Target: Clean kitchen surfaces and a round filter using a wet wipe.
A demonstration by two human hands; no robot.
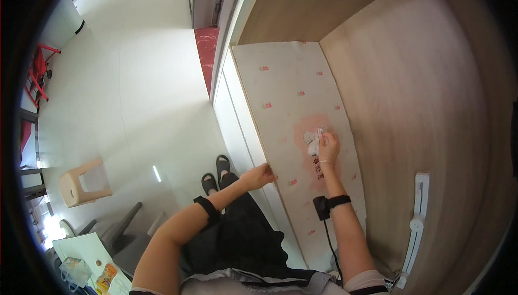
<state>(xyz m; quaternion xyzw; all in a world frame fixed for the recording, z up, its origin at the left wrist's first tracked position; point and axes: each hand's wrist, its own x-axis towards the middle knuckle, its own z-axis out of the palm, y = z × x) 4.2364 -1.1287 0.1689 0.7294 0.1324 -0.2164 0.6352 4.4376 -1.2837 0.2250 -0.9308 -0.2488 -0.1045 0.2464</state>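
Note:
A cabinet counter covered with a printed mat (pixel 279 133) lies before me, a pink patch with dark writing at its middle. Over that patch my right hand (pixel 330 148) pinches a small white crumpled item (pixel 313 143), possibly a small bag or cloth, with a small ring at its top. My left hand (pixel 259 177) rests at the front edge of the counter, fingers curled; I see nothing in it. Both forearms wear black straps, and a black box (pixel 321 208) with a cable hangs at the right one.
A white power track (pixel 419 222) is mounted on the wooden back panel (pixel 404 92). On the floor at left stand a beige plastic stool (pixel 85 183) and a red folding frame (pixel 38 76). A white table (pixel 73 242) at lower left holds a bottle (pixel 106 279) and a plastic bag (pixel 75 272).

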